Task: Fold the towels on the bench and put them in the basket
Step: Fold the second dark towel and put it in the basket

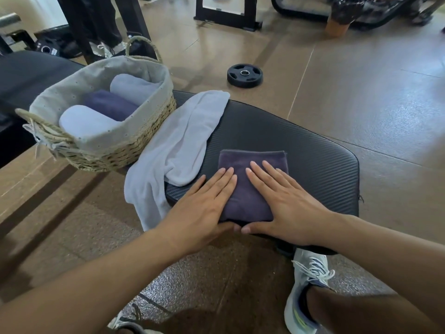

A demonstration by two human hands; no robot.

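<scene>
Both the left hand [204, 208] and right hand [286, 208] lie flat, fingers straight, pressing the folded purple towel [252, 174] on the bench [313, 160] to set its creases; gripping nothing; the grey towel [178, 145] waits unfolded beside the wicker basket [144, 138].

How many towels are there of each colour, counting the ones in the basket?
Pale towels: 3, two rolled in the basket at and, one unfolded on the bench at.
Dark towels: 2, one in the basket, one folded under the left hand and right hand.
Total: 5 towels.
</scene>
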